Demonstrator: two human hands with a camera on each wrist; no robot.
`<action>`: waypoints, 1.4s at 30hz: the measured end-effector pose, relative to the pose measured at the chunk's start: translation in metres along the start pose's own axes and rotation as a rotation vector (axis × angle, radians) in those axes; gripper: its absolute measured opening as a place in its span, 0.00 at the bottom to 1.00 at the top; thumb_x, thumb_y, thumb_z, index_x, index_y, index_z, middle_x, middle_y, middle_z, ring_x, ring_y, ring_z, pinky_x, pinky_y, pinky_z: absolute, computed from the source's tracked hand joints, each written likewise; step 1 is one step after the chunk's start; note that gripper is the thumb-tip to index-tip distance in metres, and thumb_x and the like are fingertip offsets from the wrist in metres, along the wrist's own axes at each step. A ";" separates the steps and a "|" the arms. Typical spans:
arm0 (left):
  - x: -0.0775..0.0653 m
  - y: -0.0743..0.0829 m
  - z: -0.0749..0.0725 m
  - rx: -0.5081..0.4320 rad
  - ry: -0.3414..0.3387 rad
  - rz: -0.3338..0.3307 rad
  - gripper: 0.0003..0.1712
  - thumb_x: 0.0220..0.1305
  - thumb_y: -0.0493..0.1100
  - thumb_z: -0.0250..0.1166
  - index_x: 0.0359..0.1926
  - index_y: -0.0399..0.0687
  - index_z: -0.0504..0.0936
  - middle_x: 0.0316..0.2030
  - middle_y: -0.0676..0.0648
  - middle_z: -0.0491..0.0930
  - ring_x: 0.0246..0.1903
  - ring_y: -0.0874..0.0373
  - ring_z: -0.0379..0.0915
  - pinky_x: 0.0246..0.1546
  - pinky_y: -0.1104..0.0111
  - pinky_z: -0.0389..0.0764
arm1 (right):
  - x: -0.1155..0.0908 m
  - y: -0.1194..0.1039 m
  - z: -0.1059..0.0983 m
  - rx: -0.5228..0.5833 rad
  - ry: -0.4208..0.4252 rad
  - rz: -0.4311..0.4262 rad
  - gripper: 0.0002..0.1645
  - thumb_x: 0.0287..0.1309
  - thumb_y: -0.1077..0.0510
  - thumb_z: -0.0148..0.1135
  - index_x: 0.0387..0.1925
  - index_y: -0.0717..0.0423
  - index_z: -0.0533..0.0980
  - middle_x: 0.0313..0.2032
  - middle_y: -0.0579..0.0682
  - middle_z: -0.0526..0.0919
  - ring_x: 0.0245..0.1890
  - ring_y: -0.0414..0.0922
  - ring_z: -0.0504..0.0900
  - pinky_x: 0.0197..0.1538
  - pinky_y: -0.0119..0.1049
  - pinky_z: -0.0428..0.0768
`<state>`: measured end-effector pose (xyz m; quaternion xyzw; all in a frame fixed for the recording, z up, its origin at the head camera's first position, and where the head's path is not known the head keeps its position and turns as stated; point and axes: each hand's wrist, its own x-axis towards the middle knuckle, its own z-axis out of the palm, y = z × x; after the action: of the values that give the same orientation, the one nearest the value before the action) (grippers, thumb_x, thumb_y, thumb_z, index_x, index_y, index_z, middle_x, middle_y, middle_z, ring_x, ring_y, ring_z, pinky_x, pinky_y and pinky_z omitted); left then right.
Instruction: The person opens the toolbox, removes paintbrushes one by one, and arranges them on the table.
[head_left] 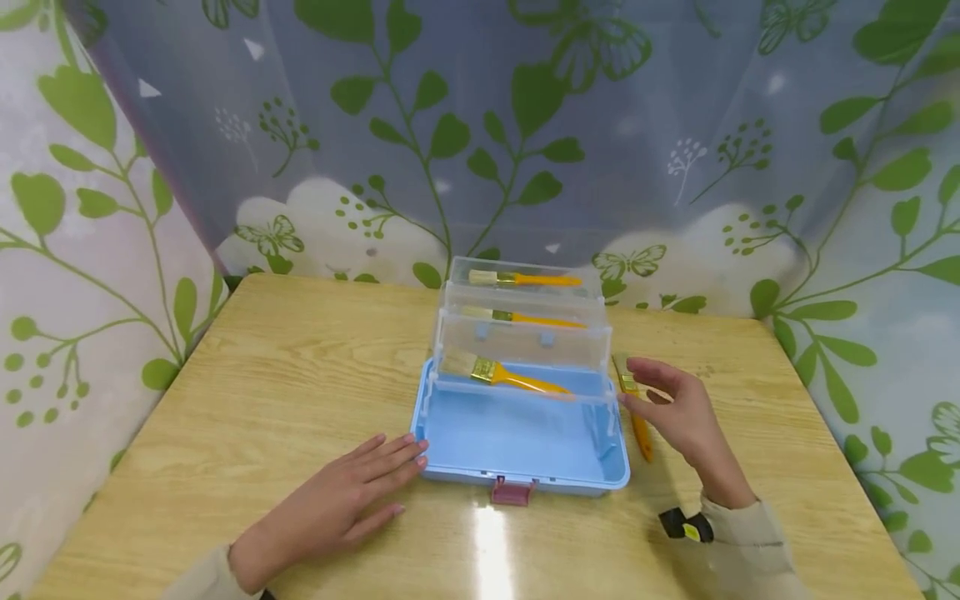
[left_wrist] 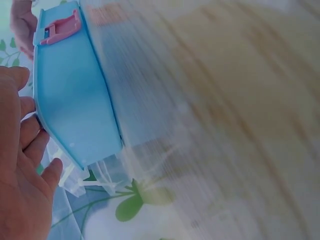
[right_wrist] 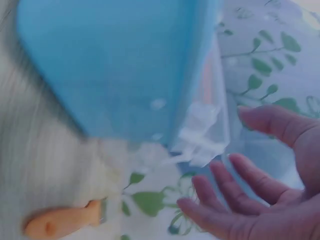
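A light-blue toolbox (head_left: 510,433) stands unfolded on the table, its clear trays (head_left: 555,342) raised in steps at the back. Paintbrushes with yellow handles lie in it: one at the top (head_left: 547,280), one in the middle (head_left: 543,319), one lower down (head_left: 528,382). My left hand (head_left: 337,500) has its fingers extended, fingertips right at the box's left front rim. To the right of the box, my right hand (head_left: 686,417) is held with fingers loosely bent and nothing between them. Another paintbrush (head_left: 641,437) lies beside it on the table, partly covered by that hand.
The wooden table (head_left: 300,358) is backed by a leaf-patterned curtain (head_left: 480,142), with similar cloth on both sides. A mauve latch (head_left: 512,492) hangs at the front of the box. A black strap piece (head_left: 686,527) sits by the right cuff.
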<state>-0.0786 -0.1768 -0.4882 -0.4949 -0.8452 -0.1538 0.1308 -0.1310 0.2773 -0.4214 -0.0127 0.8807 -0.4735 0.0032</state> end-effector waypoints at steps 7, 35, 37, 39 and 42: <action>-0.005 0.001 -0.002 -0.032 0.005 -0.035 0.30 0.79 0.52 0.54 0.75 0.46 0.67 0.75 0.47 0.65 0.74 0.52 0.60 0.80 0.67 0.41 | 0.001 -0.019 0.011 0.193 -0.038 -0.211 0.30 0.63 0.65 0.69 0.65 0.66 0.73 0.61 0.47 0.81 0.59 0.36 0.79 0.59 0.27 0.80; 0.000 -0.001 -0.011 -0.025 0.001 -0.077 0.29 0.78 0.53 0.56 0.73 0.48 0.71 0.75 0.51 0.65 0.74 0.55 0.61 0.67 0.47 0.72 | 0.059 -0.050 0.040 0.275 -0.441 -0.397 0.21 0.75 0.64 0.53 0.62 0.74 0.73 0.54 0.60 0.85 0.56 0.50 0.84 0.60 0.36 0.82; 0.000 0.000 -0.011 -0.027 0.000 -0.076 0.29 0.78 0.53 0.56 0.73 0.47 0.71 0.75 0.50 0.65 0.74 0.55 0.61 0.67 0.47 0.72 | 0.059 -0.054 0.039 0.250 -0.459 -0.387 0.21 0.75 0.64 0.53 0.62 0.73 0.73 0.55 0.64 0.84 0.56 0.50 0.84 0.60 0.34 0.82; 0.000 0.000 -0.011 -0.027 0.001 -0.076 0.29 0.78 0.53 0.56 0.73 0.47 0.71 0.75 0.50 0.66 0.74 0.55 0.61 0.67 0.47 0.72 | 0.059 -0.058 0.037 0.229 -0.479 -0.371 0.21 0.75 0.63 0.54 0.63 0.72 0.73 0.56 0.67 0.82 0.57 0.50 0.84 0.61 0.35 0.82; 0.000 0.001 -0.010 -0.024 0.002 -0.077 0.29 0.77 0.53 0.56 0.72 0.46 0.72 0.74 0.49 0.67 0.74 0.54 0.62 0.67 0.46 0.72 | 0.060 -0.065 0.035 0.178 -0.500 -0.352 0.22 0.75 0.61 0.55 0.63 0.69 0.74 0.58 0.68 0.81 0.58 0.51 0.83 0.60 0.33 0.82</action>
<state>-0.0768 -0.1805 -0.4785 -0.4633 -0.8616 -0.1695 0.1197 -0.1892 0.2108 -0.3859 -0.2804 0.7921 -0.5242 0.1386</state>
